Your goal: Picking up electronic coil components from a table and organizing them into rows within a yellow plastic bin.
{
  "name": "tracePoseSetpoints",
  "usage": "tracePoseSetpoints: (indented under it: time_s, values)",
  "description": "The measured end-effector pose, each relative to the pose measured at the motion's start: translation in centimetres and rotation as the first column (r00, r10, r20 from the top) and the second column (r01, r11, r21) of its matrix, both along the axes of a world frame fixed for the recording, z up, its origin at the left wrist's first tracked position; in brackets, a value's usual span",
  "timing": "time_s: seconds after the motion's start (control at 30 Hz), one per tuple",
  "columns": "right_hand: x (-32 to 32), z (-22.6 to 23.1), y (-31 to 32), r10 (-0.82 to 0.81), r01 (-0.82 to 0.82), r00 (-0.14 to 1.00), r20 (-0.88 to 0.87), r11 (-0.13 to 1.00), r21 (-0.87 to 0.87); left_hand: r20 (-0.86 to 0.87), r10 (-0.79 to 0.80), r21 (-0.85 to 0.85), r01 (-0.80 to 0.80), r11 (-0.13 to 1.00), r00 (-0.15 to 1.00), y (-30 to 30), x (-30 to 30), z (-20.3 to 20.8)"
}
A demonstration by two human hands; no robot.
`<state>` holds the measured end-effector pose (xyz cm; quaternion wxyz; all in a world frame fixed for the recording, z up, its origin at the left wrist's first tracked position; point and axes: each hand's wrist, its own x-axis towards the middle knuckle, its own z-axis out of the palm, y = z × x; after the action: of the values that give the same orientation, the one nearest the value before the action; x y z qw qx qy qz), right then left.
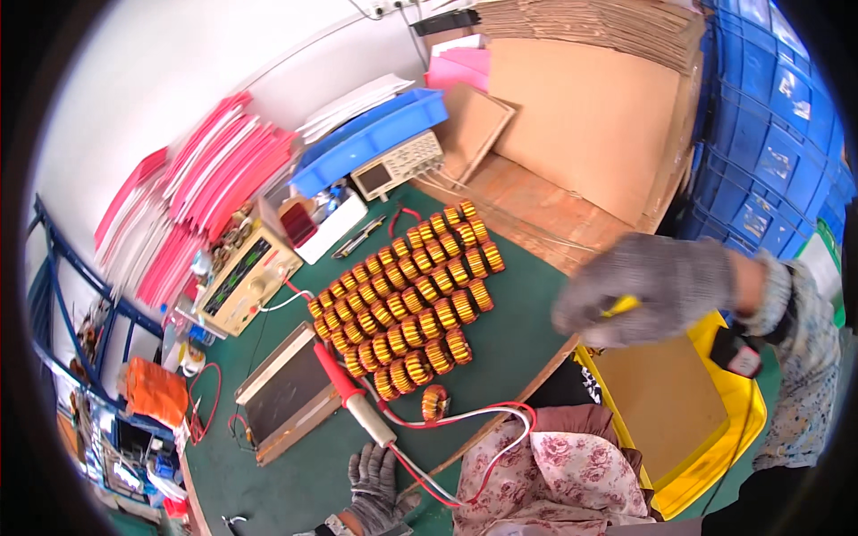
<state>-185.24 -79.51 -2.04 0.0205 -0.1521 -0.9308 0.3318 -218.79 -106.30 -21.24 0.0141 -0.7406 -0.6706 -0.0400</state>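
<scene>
My left hand (375, 487), in a grey glove, lies on the green mat (295, 496) with its fingers stretched out. Its fingertips are beside the pale end of a red-and-white test probe (362, 411), which lies partly over a flat dark board with wooden edges (290, 393). My right hand (643, 290), also gloved, is raised above the right edge of the table, its fingers curled and blurred. A bit of yellow shows among those fingers; I cannot make out what it is. Rows of copper-wound ring coils (402, 295) cover the mat's middle. One coil (435, 404) sits apart.
Below my right hand is a yellow crate (742, 411) with a brown sheet inside. Instruments (246, 281), a blue bin (371, 143) and pink-and-white stacks (223, 170) line the back. Cardboard (581, 116) and blue crates (769, 134) stand at the right. Probe leads (500, 411) cross the front edge.
</scene>
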Motion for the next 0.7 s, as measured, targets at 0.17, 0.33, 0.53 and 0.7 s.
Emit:
tracePoseSetpoints:
  time_s: [0.17,0.33,0.53,0.7]
  values:
    - [-11.0,-9.9,-0.1,0.214,-0.109,0.961,-0.174,0.875,0.472,0.107,0.077,-0.016,-0.076,0.997,0.991,-1.8,-0.4,-1.0]
    - [-17.2,-15.9,-2.6,0.098,-0.019,0.985,-0.142,0.880,0.475,0.231,0.071,0.128,-0.103,0.986,0.970,-2.1,-0.1,-1.3]
    - [-19.6,-17.4,-2.9,0.044,0.019,0.995,-0.088,0.797,0.604,0.190,0.093,0.231,-0.136,0.963,0.977,-2.4,-0.8,-2.7]
    - [-19.0,-19.0,-1.3,0.239,0.072,0.919,-0.314,0.681,0.729,0.371,-0.048,0.486,-0.150,0.861,0.928,-0.3,1.5,-1.4]
